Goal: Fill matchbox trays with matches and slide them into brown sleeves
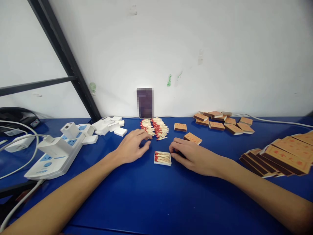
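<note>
A small white matchbox tray [162, 164] filled with red-tipped matches lies on the blue table between my hands. My left hand [133, 147] reaches toward a pile of loose matches [160, 128]. Its fingertips are at the pile's near left edge, thumb and fingers apart, with nothing visible in them. At the right end of the tray rests my right hand [189, 153], fingers loosely bent and the thumb by the tray's edge. It grips nothing that I can see. Just behind this hand lies an orange matchbox sleeve [193, 138], and a second matchbox [180, 127] lies farther back.
Empty white trays [107, 125] are heaped at the back left, beside a white power strip [58, 163] with plugs and cables. Several matchboxes [216, 126] lie at the back right, and stacked ones [285, 159] at the right. A pixelated dark panel [145, 102] leans against the wall.
</note>
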Action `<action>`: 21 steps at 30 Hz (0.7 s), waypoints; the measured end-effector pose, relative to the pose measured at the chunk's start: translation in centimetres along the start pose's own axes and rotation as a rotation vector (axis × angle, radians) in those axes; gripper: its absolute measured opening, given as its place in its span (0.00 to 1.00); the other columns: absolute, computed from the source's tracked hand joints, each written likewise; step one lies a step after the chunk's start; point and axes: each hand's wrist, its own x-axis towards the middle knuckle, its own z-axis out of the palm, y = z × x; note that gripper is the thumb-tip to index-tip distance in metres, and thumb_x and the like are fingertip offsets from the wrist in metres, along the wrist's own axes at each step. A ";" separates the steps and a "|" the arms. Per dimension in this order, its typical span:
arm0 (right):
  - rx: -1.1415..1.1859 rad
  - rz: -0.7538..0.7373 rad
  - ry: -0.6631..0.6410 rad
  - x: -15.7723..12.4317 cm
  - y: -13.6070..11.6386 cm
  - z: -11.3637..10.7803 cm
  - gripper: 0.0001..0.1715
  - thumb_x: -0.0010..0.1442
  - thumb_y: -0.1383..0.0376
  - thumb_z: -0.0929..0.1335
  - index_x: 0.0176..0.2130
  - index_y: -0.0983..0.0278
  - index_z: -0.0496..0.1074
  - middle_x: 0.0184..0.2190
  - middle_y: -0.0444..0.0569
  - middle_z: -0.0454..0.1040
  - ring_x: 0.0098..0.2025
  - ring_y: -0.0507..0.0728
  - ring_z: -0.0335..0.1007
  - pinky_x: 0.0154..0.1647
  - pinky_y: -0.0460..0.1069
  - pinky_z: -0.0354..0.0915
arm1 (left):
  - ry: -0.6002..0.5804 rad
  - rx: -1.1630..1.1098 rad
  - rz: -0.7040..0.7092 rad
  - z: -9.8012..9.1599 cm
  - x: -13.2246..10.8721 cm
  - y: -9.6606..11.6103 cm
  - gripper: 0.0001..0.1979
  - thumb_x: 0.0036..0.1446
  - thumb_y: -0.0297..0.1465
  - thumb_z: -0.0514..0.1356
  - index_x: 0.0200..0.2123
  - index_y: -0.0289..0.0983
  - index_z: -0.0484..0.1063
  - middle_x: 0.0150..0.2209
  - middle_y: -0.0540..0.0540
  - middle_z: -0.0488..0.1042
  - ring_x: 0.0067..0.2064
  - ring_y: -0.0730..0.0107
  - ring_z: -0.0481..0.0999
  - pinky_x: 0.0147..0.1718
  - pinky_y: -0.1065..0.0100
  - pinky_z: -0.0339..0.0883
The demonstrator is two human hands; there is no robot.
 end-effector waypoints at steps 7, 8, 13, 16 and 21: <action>-0.112 0.035 0.018 0.2 0.1 0.3 0.10 0.68 0.68 0.56 0.35 0.62 0.61 0.36 0.49 0.69 0.32 0.55 0.65 0.32 0.51 0.61 | -0.057 0.337 -0.023 -0.4 0.3 -2.0 0.08 0.63 0.32 0.55 0.40 0.39 0.73 0.38 0.46 0.70 0.40 0.62 0.67 0.39 0.60 0.60; -0.132 0.052 0.030 0.2 0.3 0.4 0.10 0.68 0.68 0.56 0.35 0.62 0.61 0.36 0.50 0.69 0.32 0.55 0.65 0.32 0.51 0.61 | -0.063 0.346 -0.026 -0.4 0.3 -2.1 0.08 0.64 0.33 0.54 0.40 0.39 0.73 0.39 0.46 0.70 0.40 0.62 0.67 0.39 0.60 0.60; -0.154 0.111 0.094 0.3 0.7 0.5 0.11 0.70 0.66 0.54 0.37 0.62 0.60 0.34 0.50 0.69 0.31 0.56 0.65 0.31 0.51 0.61 | -0.103 0.333 -0.033 -0.2 0.3 -2.3 0.08 0.65 0.32 0.52 0.39 0.39 0.71 0.39 0.45 0.68 0.40 0.62 0.66 0.39 0.61 0.59; -0.069 0.109 0.144 0.2 -0.1 0.2 0.11 0.70 0.65 0.54 0.37 0.62 0.60 0.34 0.49 0.69 0.31 0.55 0.65 0.31 0.50 0.61 | -0.126 0.283 -0.029 -0.1 0.4 -2.4 0.09 0.66 0.32 0.50 0.37 0.38 0.70 0.38 0.45 0.67 0.39 0.62 0.65 0.39 0.61 0.59; 0.078 0.030 0.079 0.0 -1.8 0.3 0.10 0.69 0.64 0.56 0.36 0.61 0.61 0.33 0.47 0.70 0.31 0.54 0.66 0.31 0.49 0.62 | -0.138 0.213 -0.005 -0.3 0.3 -2.5 0.10 0.67 0.32 0.48 0.36 0.38 0.67 0.38 0.45 0.66 0.39 0.62 0.63 0.39 0.61 0.59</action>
